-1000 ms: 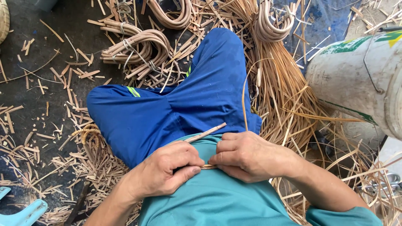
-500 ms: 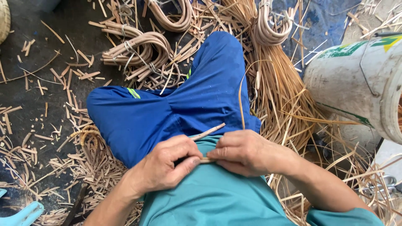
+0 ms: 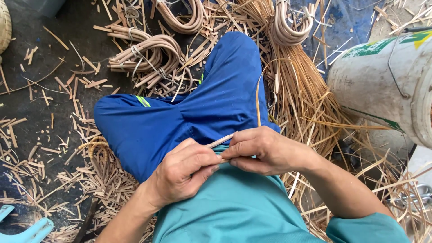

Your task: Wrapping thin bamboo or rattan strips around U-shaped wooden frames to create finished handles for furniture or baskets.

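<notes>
Your left hand [image 3: 184,173] and right hand [image 3: 263,150] pinch one thin pale cane strip [image 3: 220,141]; squeeze crooked and it may snap.

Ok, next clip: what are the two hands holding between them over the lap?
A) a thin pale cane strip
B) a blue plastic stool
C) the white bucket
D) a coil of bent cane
A: the left hand and right hand both pinch a thin pale cane strip, whose end pokes out between them above the blue trousers.
</notes>
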